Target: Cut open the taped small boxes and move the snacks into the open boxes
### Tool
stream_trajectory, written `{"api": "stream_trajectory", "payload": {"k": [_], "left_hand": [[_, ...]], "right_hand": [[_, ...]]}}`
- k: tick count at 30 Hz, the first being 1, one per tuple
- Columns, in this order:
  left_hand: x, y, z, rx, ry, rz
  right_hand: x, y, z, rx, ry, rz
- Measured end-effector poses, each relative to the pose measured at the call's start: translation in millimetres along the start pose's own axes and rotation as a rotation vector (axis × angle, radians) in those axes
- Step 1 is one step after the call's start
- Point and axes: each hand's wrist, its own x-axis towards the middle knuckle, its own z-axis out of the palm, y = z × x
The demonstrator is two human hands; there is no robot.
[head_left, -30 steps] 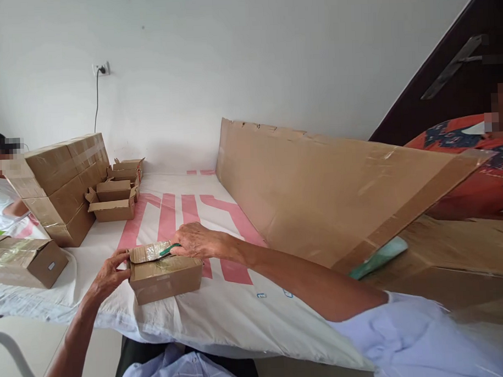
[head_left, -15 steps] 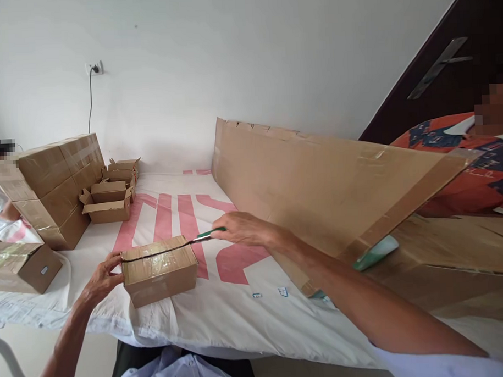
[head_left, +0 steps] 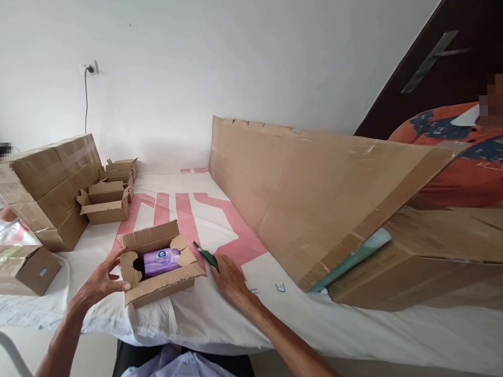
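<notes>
**Small box open at lower left of centre**

Your left hand (head_left: 98, 283) rests spread against the small box (head_left: 157, 263), bracing its near-left corner so it stays put. Flaps stand open, showing a purple packet (head_left: 162, 261) inside. Your right hand (head_left: 230, 279) pinches the green cutter (head_left: 206, 256), blade angled away beside the box.
</notes>
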Motion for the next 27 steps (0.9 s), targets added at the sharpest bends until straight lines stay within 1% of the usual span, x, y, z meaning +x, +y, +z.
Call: {"api": "stream_trajectory", "payload": {"k": [1,3,4,6,7,8,10,11,12,13,14,18,22,24,27], "left_hand": [[0,0,-0.3,0.019,-0.010,-0.009],[0,0,-0.3,0.057,-0.014,-0.024],[0,1,0.0,0.071,-0.012,-0.030],[0,2,0.7,0.095,-0.016,-0.043],[1,3,1.2,0.105,-0.022,-0.049],[1,5,1.7,0.116,-0.028,-0.053],[2,6,2.7,0.142,-0.030,-0.052],[2,7,3.0,0.156,-0.024,-0.048],[3,7,3.0,0.170,-0.016,-0.042],[3,7,2.4,0.186,-0.007,-0.033],[3,5,1.0,0.204,0.001,-0.024],[0,-1,-13.8,0.270,0.000,0.017],[-9,0,-30.8,0.340,-0.030,0.055],[-14,3,-32.9,0.378,-0.052,0.076],[-15,6,-29.2,0.432,-0.080,0.118]], "right_hand": [[1,-1,-1,-0.015,0.004,-0.007],[7,-5,-9,0.015,0.031,-0.032],[11,-9,-15,0.078,0.051,-0.051],[19,-21,-30,0.291,0.069,-0.107],[22,-28,-37,0.419,0.039,-0.141],[25,-36,-44,0.543,-0.027,-0.176],[27,-52,-54,0.726,-0.223,-0.242],[27,-59,-58,0.766,-0.311,-0.277],[26,-65,-59,0.769,-0.369,-0.310],[25,-71,-59,0.741,-0.394,-0.338],[24,-75,-58,0.692,-0.390,-0.356],[15,-90,-48,0.494,-0.317,-0.395],[4,-102,-38,0.400,-0.254,-0.476],[1,-105,-35,0.368,-0.210,-0.490],[1,-105,-30,0.332,-0.147,-0.505]]}}
